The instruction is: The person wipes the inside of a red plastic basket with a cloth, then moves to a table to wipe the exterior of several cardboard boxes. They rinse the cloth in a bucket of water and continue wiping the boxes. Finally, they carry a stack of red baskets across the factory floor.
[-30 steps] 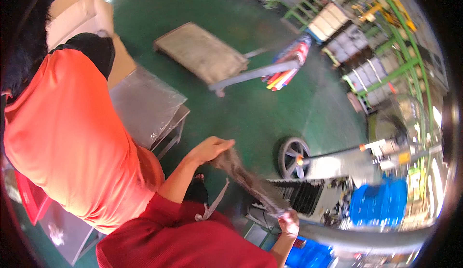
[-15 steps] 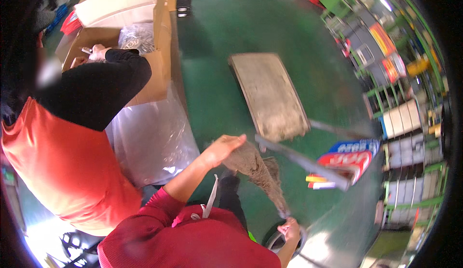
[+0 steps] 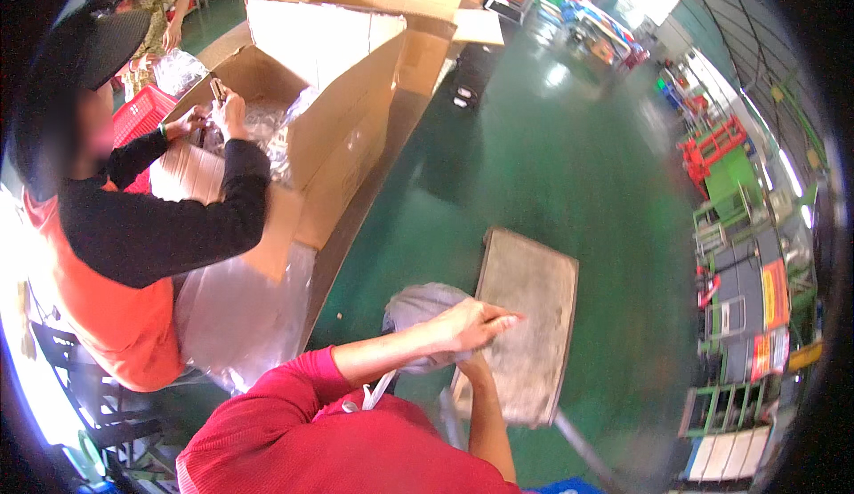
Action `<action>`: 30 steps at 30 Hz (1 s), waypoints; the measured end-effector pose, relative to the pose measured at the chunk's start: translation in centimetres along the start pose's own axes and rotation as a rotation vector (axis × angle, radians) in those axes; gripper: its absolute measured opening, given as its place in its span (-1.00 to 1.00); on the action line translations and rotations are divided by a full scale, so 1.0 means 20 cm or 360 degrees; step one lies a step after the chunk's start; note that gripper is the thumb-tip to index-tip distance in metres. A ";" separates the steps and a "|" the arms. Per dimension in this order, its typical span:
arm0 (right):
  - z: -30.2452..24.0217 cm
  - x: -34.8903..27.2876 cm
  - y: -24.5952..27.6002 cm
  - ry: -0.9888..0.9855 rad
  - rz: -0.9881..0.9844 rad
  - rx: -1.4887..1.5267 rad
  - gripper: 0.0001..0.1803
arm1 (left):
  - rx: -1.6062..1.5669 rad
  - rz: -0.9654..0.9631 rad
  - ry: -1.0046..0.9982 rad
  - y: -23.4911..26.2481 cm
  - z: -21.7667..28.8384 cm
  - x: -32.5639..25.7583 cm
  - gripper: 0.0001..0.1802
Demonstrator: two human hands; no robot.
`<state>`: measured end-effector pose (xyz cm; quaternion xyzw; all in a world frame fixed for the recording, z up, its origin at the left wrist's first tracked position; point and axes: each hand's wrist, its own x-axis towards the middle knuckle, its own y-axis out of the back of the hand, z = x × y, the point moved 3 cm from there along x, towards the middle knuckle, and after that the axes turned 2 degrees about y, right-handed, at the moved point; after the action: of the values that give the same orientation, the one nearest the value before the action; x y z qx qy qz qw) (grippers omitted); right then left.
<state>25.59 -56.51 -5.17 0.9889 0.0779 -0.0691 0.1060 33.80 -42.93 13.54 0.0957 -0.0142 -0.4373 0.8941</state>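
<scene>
A soft, grey, rounded bundle of cloth (image 3: 422, 305) is hanging just left of the platform trolley (image 3: 529, 298), a flat, worn, beige rectangular board with a metal handle bar. The left hand (image 3: 467, 323) is crossing over the bundle toward the trolley, its fingertips drawing together above the board's left part; whether this grip is grasping cloth, I cannot tell. The right hand (image 3: 474, 365) is rising beside the trolley's left edge, mostly hiding behind the left hand and the cloth, so the state of its grip cannot be told either. Left of the trolley, a co-worker in an orange vest and black sleeves (image 3: 116, 316) is reaching over a large, open, brown cardboard box (image 3: 342, 129). A sheet of clear plastic (image 3: 240, 307) is also lying left of the trolley.
</scene>
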 end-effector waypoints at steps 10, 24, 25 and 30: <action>-0.22 1.23 0.81 -0.0535 0.0379 0.1224 -0.74 | -0.0169 -0.0027 -0.0166 0.89 0.00 1.18 -0.57; -0.82 3.52 1.46 -0.0119 -0.0500 0.0908 -0.11 | -0.0397 0.2521 0.0234 2.24 -0.64 1.81 -0.67; -0.84 3.66 1.47 -0.0162 -0.0509 0.1005 0.13 | -0.0669 0.2606 0.0201 2.28 -0.65 1.81 -0.66; -1.00 4.08 1.43 0.0035 -0.0043 0.0832 -0.29 | -0.0708 0.3055 0.0138 2.43 -0.55 1.74 -0.52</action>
<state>112.63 -68.30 7.34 0.9823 0.0717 -0.0775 -0.1549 94.40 -39.44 9.62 -0.1109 0.0296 0.4851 0.8669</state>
